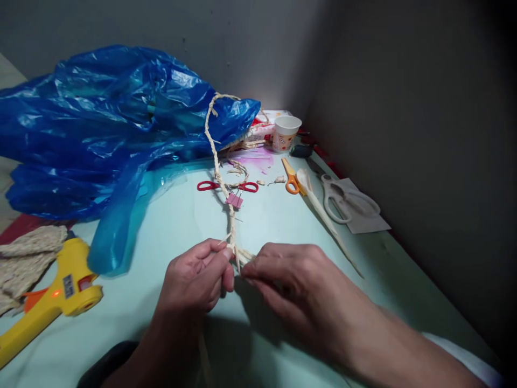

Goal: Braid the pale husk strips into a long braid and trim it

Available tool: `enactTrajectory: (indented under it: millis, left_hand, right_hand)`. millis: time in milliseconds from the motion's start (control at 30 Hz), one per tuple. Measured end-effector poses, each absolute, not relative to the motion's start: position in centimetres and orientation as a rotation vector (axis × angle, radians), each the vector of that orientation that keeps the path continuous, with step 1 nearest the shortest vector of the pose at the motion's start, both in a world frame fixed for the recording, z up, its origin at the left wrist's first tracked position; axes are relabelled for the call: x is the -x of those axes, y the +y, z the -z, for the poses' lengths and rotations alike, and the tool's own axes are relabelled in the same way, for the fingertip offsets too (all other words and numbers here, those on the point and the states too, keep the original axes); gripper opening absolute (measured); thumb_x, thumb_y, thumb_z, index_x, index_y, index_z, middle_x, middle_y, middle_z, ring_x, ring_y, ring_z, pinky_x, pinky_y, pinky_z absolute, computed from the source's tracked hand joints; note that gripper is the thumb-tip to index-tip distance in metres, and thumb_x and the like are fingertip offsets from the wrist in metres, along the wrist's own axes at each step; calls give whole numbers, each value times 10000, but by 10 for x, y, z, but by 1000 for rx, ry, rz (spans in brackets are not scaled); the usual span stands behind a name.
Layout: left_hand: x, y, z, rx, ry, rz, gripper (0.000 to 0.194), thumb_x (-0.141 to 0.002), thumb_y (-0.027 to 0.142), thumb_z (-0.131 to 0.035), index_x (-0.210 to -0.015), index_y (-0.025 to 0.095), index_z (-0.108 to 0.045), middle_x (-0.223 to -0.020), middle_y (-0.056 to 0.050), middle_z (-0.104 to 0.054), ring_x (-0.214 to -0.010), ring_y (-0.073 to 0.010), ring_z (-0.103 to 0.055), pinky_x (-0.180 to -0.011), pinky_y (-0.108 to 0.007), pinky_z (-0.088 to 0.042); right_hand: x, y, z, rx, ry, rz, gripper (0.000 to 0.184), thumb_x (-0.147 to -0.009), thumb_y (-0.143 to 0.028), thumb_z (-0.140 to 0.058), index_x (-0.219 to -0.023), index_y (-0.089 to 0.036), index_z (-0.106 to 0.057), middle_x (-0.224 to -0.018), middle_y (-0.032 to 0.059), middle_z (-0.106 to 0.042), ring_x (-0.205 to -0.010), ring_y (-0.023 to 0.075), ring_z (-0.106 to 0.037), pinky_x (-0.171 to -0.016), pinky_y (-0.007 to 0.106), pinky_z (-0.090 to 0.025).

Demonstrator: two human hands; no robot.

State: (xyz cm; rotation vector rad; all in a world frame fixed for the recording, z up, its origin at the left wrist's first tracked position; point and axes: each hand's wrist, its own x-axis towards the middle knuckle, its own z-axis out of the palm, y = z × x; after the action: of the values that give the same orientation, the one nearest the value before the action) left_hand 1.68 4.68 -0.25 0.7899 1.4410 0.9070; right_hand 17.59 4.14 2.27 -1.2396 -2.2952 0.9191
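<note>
A thin cream-coloured braid of flat fibre strands (213, 145) runs from the blue bag down the middle of the table to my hands. My left hand (200, 272) pinches its lower end between thumb and fingers. Close beside it, my right hand (291, 275) is closed on loose strands (244, 254) that spread from the braid's end. A pink binder clip (234, 200) grips the braid a little beyond my hands. Small scissors with red handles (248, 187) lie under the braid, next to the clip.
A blue plastic bag (121, 108) fills the back left; a yellow glue gun (75, 277) lies front left. Rightward are orange-handled scissors (291, 180), a pale fibre bundle (323, 213), white-handled scissors (339, 202) and a paper cup (286, 134). A wall (424, 134) borders the right side.
</note>
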Motion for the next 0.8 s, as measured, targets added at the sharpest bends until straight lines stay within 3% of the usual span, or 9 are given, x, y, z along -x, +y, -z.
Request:
enactTrajectory:
  millis: [133, 333, 600, 800]
  left_hand:
    - [-15, 48, 1, -769, 1429, -880, 236, -689, 363, -692, -696, 158, -574, -402, 49, -492, -334, -17, -263, -363, -141, -198]
    - [-10, 50, 3, -796, 1410, -827, 267, -668, 410, -724, -690, 161, -631, -423, 43, -471, -370, -57, -353, -390, -176, -246]
    - [-4, 54, -2, -705, 1350, -737, 279, -651, 395, -770, -696, 153, -639, -496, 19, -526, -432, -65, -425, -441, -168, -305]
    - [-4, 55, -7, -725, 1334, -705, 268, -678, 353, -734, -618, 147, -574, -437, 48, -436, -402, -33, -307, -406, -143, -216]
  right_hand:
    - [-160, 28, -5, 1201, -2327, -455, 242, -848, -113, -453, -669, -165, -606, -594, 7, -552, -502, 93, -436, -495, 254, -253]
    - [-146, 21, 1, 1211, -2109, -223, 334, -887, -125, -472, -559, -188, -475, -473, -21, -441, -443, 87, -383, -485, 261, -295]
    - [-141, 22, 11, 1112, -2284, 132, 202, -830, -50, -497, -700, -175, -589, -591, 3, -534, -554, 134, -389, -498, 314, -282]
    - [-161, 37, -5, 1035, -2391, -208, 143, -868, -228, -522, -781, -209, -634, -720, 22, -623, -668, 160, -476, -604, 334, -351]
